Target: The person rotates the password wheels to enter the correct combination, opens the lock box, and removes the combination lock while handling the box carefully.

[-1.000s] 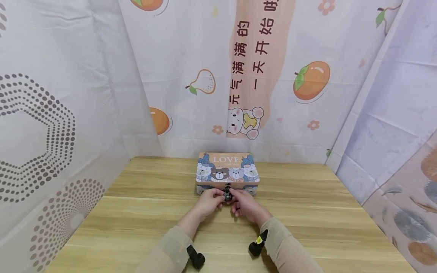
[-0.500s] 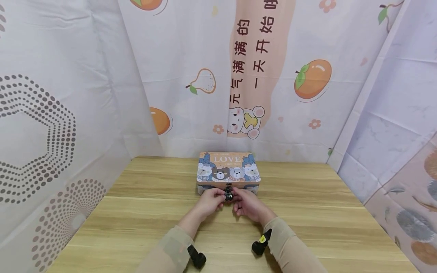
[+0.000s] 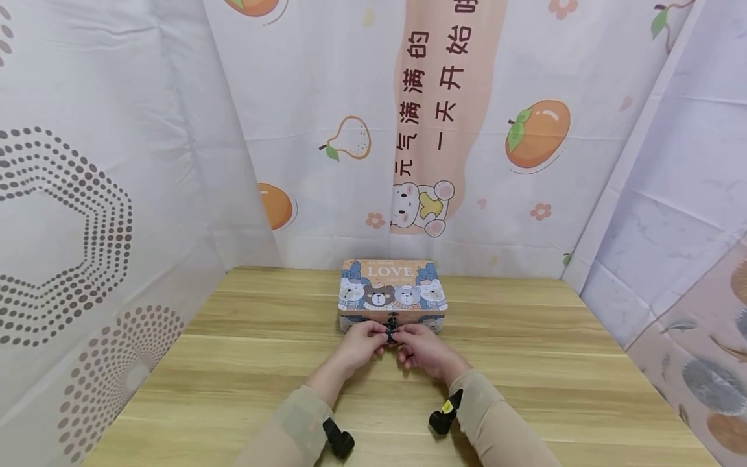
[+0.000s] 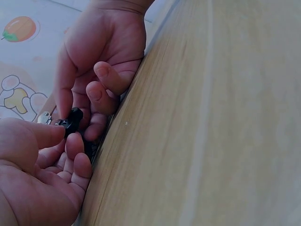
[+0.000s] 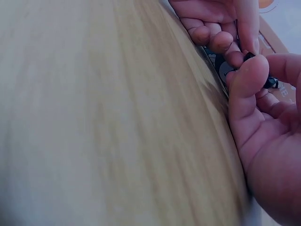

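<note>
A rectangular tin box [image 3: 392,285] with bears and the word LOVE on its lid stands closed at the back of the table. A small black padlock [image 3: 391,335] hangs at the clasp on its front. The left hand [image 3: 357,344] pinches the padlock from the left, the right hand [image 3: 426,350] from the right. In the left wrist view the black padlock [image 4: 73,120] sits between the fingertips of both hands, partly covered. The right wrist view shows the right hand's [image 5: 270,117] thumb and index finger at the padlock [image 5: 270,83].
The wooden table [image 3: 525,376] extends around the box. A printed curtain [image 3: 315,194] hangs directly behind the box, with more cloth on the left and right. Small black devices are strapped at both wrists [image 3: 338,438].
The right fingers have shifted over the front of the padlock, covering more of it than before. The left hand keeps its grip, and the box remains closed. The head view has shifted slightly.
</note>
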The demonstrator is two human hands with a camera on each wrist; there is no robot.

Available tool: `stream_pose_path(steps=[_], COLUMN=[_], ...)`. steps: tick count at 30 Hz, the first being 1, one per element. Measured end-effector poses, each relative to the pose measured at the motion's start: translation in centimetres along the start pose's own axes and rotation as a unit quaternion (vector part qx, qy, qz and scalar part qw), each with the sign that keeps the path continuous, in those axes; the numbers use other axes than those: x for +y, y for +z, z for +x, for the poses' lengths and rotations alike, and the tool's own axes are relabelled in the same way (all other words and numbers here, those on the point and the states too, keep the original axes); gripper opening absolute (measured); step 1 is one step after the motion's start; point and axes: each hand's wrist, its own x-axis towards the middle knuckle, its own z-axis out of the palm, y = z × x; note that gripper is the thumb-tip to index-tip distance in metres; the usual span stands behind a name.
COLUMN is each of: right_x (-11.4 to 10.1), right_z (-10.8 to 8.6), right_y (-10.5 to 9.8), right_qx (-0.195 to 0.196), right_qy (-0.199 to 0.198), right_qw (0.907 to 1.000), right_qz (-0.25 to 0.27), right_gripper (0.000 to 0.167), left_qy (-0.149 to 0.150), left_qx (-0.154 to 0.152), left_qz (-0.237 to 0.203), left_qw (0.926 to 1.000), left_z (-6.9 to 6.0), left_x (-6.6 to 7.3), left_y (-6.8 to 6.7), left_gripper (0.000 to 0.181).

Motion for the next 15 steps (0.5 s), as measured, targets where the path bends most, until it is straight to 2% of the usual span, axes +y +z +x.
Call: stream_pose_path(steps=[10, 15], right_x=[0.34, 0.27], right_z=[0.16, 0.30], right_y=[0.45, 0.56], right_qx=[0.002, 0.011], right_qy=[-0.014, -0.018], right_qw=[0.9992, 0.9985], right_qz=[-0.038, -0.050], right_gripper=[0.027, 0.026], left_qy=[-0.001, 0.004], left_qx=[0.010, 0.009], left_qz=[0.003, 0.005], left_qw=[0.9999, 0.9999], left_z=[-0.37, -0.11], left_x=[0.10, 0.06], left_y=[0.15, 0.10], left_gripper=[0.016, 0.016])
